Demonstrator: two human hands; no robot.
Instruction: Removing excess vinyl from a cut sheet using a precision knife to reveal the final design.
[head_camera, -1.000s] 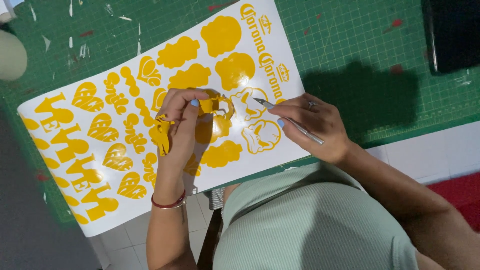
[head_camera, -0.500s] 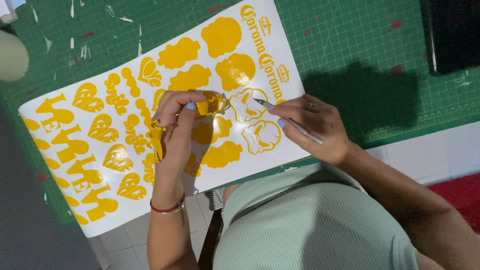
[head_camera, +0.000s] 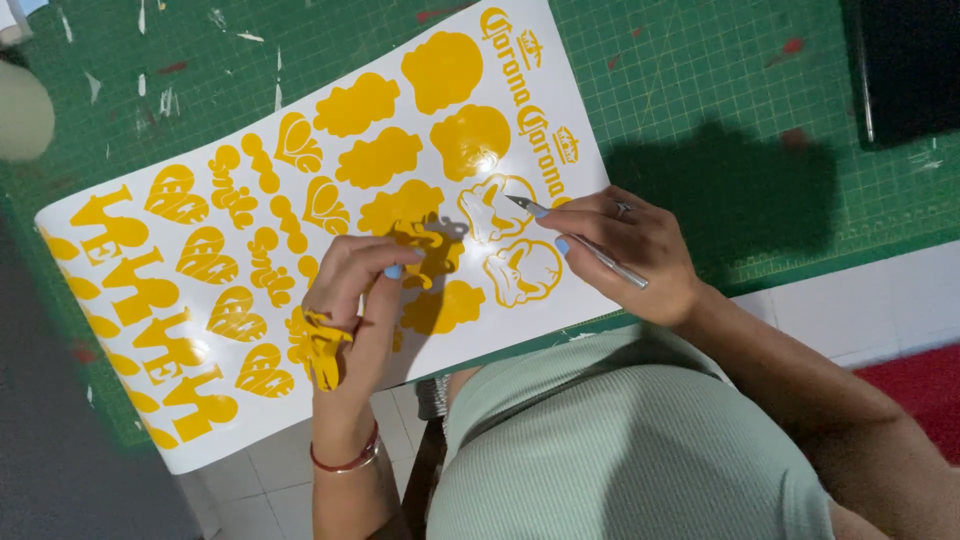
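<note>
Head view: weeding step on a yellow vinyl sheet (head_camera: 300, 250) lying on a green cutting mat (head_camera: 700, 100).

Left hand (head_camera: 350, 300) rests on the sheet near its front edge, fingers curled. Thumb and forefinger pinch a peeled yellow strip (head_camera: 430, 250), lifted off the white backing just left of the outlined designs. A crumpled wad of waste vinyl (head_camera: 320, 350) sticks to the side of that hand, toward the front edge of the sheet. Red bangle (head_camera: 345, 462) on the wrist.

Right hand (head_camera: 625, 250) sits at the sheet's right edge and grips a craft knife (head_camera: 580, 242) like a pen, fingers pressed together round the handle. Blade tip points at the upper outlined cloud shape (head_camera: 490, 205), touching or just above it; cannot tell which. A second outlined shape (head_camera: 525, 272) lies just in front of it, toward the person.

The rest of the sheet holds solid yellow hearts, clouds and lettering. A dark object (head_camera: 905, 70) lies well right of the sheet, on the mat's far corner.

Judged step: picking out the inner waste of the cloud designs. The next move likely calls for the tip to catch a cut edge while the left hand keeps the strip taut, pulling low so the thin outlines do not lift.
</note>
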